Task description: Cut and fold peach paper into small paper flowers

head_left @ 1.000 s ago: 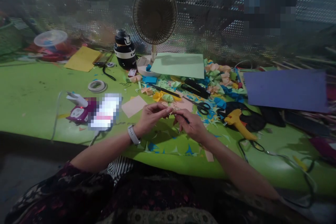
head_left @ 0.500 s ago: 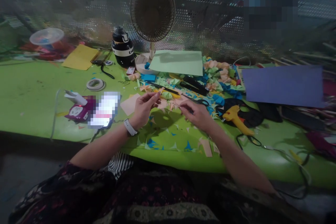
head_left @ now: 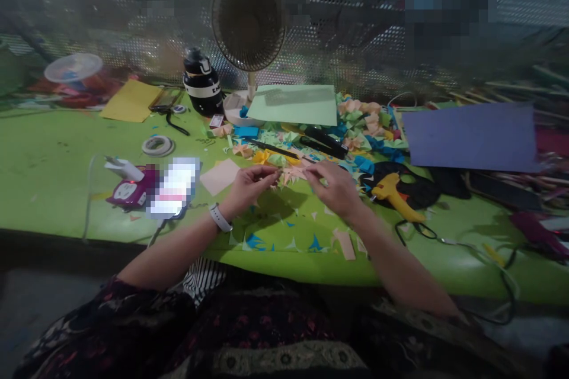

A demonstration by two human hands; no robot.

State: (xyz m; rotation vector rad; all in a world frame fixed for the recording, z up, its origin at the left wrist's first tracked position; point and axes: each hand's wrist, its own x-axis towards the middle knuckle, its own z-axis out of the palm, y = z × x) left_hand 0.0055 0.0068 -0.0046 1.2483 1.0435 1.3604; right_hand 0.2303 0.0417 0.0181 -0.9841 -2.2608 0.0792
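My left hand (head_left: 251, 186) and my right hand (head_left: 334, 186) are held over the green table (head_left: 48, 166), both pinched on a small spiky pink paper flower (head_left: 292, 174) between them. The left wrist wears a white watch (head_left: 219, 217). Several small paper scraps in blue, white and pink (head_left: 284, 237) lie under the hands near the table's front edge. More folded paper flowers (head_left: 267, 157) lie just beyond my fingers.
A yellow glue gun (head_left: 391, 192) with its cord lies to the right, with a purple sheet (head_left: 471, 137) behind it. At the back stand a desk fan (head_left: 249, 21), a black bottle (head_left: 202, 84) and a light green sheet (head_left: 296, 105). A tape roll (head_left: 157, 145) and a pink paper square (head_left: 220, 176) lie to the left.
The two hands had parted half a second ago; they have come back together on the pink paper flower, a little farther from me than before. The view shifted slightly.
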